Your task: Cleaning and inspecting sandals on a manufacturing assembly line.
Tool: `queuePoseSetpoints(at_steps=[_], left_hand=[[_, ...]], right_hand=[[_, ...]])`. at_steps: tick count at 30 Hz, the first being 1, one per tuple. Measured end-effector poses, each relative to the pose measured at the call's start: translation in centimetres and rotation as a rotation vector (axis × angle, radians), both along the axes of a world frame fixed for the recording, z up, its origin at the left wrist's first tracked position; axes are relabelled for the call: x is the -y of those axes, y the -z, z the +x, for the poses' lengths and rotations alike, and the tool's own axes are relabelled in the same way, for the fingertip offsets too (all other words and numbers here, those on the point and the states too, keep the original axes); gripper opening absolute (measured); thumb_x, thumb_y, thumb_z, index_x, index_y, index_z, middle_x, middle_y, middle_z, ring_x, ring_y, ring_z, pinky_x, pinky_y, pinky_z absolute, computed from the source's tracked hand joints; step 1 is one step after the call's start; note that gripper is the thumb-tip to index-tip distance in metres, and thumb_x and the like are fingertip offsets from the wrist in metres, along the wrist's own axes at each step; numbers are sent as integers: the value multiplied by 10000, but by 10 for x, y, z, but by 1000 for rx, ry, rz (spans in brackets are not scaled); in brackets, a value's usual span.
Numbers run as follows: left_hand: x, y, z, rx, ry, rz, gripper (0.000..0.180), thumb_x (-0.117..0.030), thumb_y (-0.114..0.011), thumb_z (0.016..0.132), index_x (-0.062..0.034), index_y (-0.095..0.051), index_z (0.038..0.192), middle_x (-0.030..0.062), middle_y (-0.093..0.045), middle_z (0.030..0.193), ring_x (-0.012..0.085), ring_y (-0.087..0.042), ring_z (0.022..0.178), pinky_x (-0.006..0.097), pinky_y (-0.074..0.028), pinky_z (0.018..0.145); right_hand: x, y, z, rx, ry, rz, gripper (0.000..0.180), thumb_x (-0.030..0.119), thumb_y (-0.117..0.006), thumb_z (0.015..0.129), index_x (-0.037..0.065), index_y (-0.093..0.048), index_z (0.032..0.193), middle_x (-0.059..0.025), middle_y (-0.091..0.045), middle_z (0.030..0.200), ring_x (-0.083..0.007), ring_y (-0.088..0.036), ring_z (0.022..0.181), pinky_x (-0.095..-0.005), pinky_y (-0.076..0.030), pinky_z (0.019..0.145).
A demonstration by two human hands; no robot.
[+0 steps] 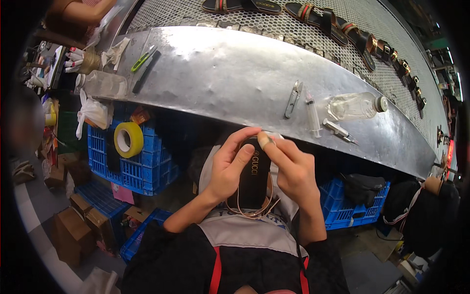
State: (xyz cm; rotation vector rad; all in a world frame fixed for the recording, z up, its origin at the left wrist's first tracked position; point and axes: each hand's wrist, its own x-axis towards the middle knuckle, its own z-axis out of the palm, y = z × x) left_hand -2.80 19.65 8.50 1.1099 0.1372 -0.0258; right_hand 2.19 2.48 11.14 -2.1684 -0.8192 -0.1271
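Note:
A dark sandal (pixel 253 183) with lettering on its insole and thin tan straps stands tilted before my chest, below the metal bench edge. My left hand (pixel 229 165) is closed around its left side, the thumb on the insole. At its upper end the fingers of my right hand (pixel 297 171) are pinched together. A bit of white material shows beside those fingertips; I cannot make out what it is. One right finger has a tan wrap. On the bench beyond lie metal thread snips (pixel 293 100), a syringe (pixel 312 116) and another syringe (pixel 341 132).
A clear bottle (pixel 355 105) lies right on the metal bench (pixel 210 73), another bottle (pixel 105 84) left. Green-handled snips (pixel 143 60) lie beside a dark bar. Sandals (pixel 318 22) rest on the mesh conveyor (pixel 387 29). Yellow tape (pixel 121 139) hangs by a blue crate (pixel 147 174). Another person's arm (pixel 81 12) shows upper left.

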Motion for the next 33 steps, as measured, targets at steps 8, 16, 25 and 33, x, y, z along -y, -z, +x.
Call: queuePoseSetpoints(at_steps=[8, 16, 25, 33], left_hand=[[-7, -1, 14, -27, -20, -175, 360, -115, -544, 1069, 1, -531, 1410, 88, -637, 1282, 132, -611, 1139, 280, -493, 994], [-10, 8, 13, -49, -43, -52, 340, -95, -540, 1060, 6, -537, 1385, 129, -660, 1284, 161, -628, 1144, 300, -505, 1001], [7, -7, -4, -101, 34, 85, 325, -119, -567, 1051, -5, -603, 1353, 56, -691, 1201, 92, -607, 1072, 264, -507, 938], [-2, -1, 4, 74, -27, 219, 338, -56, -520, 1049, 16, -558, 1377, 131, -674, 1282, 165, -616, 1179, 296, -472, 1042]], right_hand=[[2, -1, 2, -64, -4, -31, 499, -37, -654, 766, 93, -711, 1244, -93, -705, 1035, -257, -719, 798, -334, -569, 619], [11, 1, 4, -28, -34, -119, 540, -47, -625, 754, 109, -695, 1266, -79, -693, 1007, -261, -719, 855, -353, -574, 624], [10, -7, -7, 51, 23, -44, 550, -90, -607, 747, 58, -693, 1270, -97, -712, 1029, -278, -723, 809, -356, -573, 642], [0, -3, 1, 100, -15, 59, 492, -16, -677, 753, 71, -709, 1237, -81, -665, 931, -258, -678, 721, -347, -535, 588]])
